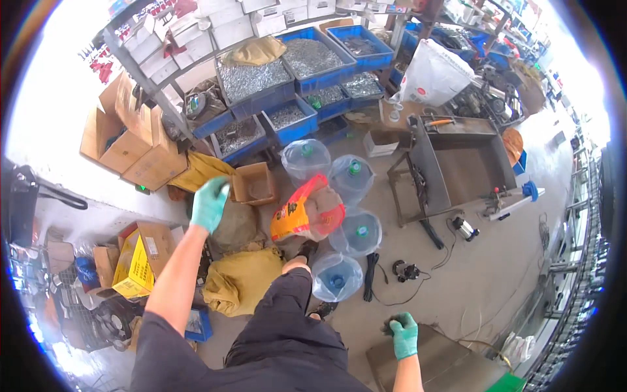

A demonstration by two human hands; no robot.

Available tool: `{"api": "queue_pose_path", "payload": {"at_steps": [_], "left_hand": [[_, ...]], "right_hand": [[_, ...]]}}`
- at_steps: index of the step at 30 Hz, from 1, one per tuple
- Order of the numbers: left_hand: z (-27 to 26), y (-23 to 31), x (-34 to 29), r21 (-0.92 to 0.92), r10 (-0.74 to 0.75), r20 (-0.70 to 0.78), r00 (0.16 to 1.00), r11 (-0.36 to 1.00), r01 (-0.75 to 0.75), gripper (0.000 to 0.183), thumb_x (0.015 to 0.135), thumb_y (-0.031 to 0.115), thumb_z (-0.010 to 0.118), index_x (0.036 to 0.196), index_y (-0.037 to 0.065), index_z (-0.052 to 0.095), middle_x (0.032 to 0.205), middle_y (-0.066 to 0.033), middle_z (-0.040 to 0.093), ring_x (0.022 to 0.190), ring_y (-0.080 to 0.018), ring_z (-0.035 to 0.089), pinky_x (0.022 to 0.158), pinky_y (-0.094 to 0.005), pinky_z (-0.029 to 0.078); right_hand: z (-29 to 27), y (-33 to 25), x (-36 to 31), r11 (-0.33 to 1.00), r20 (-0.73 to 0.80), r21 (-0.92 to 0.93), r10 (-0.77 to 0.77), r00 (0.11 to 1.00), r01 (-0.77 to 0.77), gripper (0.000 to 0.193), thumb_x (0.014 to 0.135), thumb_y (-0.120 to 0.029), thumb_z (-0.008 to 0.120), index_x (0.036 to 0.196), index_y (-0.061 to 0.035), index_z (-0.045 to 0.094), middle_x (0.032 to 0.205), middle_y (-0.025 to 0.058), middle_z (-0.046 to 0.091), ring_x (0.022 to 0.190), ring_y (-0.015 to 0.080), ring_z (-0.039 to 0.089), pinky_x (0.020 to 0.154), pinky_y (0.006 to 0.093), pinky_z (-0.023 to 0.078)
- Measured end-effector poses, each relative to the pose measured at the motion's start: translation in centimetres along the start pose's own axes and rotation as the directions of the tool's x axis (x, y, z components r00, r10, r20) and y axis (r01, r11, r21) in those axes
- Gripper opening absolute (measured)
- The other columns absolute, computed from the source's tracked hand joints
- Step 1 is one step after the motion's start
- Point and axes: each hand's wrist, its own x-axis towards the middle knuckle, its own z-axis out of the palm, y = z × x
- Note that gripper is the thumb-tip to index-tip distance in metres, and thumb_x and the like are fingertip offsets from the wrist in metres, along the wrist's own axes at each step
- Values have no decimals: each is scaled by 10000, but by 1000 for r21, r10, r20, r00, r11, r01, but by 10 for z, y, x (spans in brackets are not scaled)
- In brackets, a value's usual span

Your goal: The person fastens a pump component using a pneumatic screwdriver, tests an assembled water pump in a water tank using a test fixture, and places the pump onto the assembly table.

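Observation:
My left hand, in a green glove, reaches out above a greyish-brown sack, with a small cardboard box just beyond it. Its fingers are stretched and slightly blurred, and I see nothing held in them. My right hand, also gloved in green with dark finger fronts, hovers at the lower right over a brown metal sheet. Those fingers are loosely bent and apart, with nothing visible in them. Ahead of my legs lies a red and yellow plastic bag. Large clear water bottles stand along its right side.
Blue bins of small metal parts fill the racks ahead. A metal tray on a frame stands at right, near a cabled motor-like part. Yellow cloth and an open yellow carton lie left. A big cardboard box stands farther back.

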Motion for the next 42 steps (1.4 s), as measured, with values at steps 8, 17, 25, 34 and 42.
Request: {"api": "queue_pose_path", "payload": {"at_steps": [8, 17, 25, 34, 42], "left_hand": [[147, 38, 365, 380, 336, 194, 922, 840, -387, 277, 944, 181, 571, 1180, 86, 681, 1157, -195, 679, 1076, -392, 637, 952, -464, 499], [276, -16, 582, 475, 81, 320, 944, 848, -233, 316, 940, 94, 543, 1223, 105, 682, 1238, -200, 655, 1115, -374, 639, 982, -449, 488], [305, -55, 618, 453, 228, 478, 849, 764, -460, 317, 917, 55, 569, 1210, 100, 682, 1127, -189, 698, 1038, -367, 671, 899, -411, 532], [313, -52, 612, 666, 101, 574, 813, 520, -535, 343, 883, 116, 598, 1186, 228, 713, 1088, -107, 733, 1033, -321, 694, 905, -445, 527], [324, -37, 627, 724, -79, 642, 762, 390, -569, 331, 873, 145, 636, 1177, 245, 722, 1080, -98, 744, 1060, -290, 694, 940, -426, 479]], "right_hand": [[-48, 82, 14, 885, -241, -444, -270, 932, 142, 58, 851, 25, 591, 876, -21, 565, 748, 82, 624, 624, 187, 624, 552, 351, 552], [14, 122, -61, 733, -360, -346, 473, 804, -586, 276, 857, -120, 658, 1130, -99, 630, 821, 78, 651, 701, 228, 591, 682, 387, 513], [47, 80, -8, 664, -305, -466, 500, 810, -585, 264, 859, -140, 659, 1118, -103, 633, 852, 85, 653, 733, 244, 595, 716, 406, 507], [41, 69, 12, 617, -276, -557, 494, 825, -556, 252, 861, -161, 661, 1105, -107, 636, 887, 94, 655, 770, 261, 599, 754, 428, 500], [36, 67, 5, 562, -271, -610, 515, 813, -559, 242, 863, -180, 662, 1094, -111, 639, 918, 101, 657, 803, 277, 603, 788, 447, 494]]}}
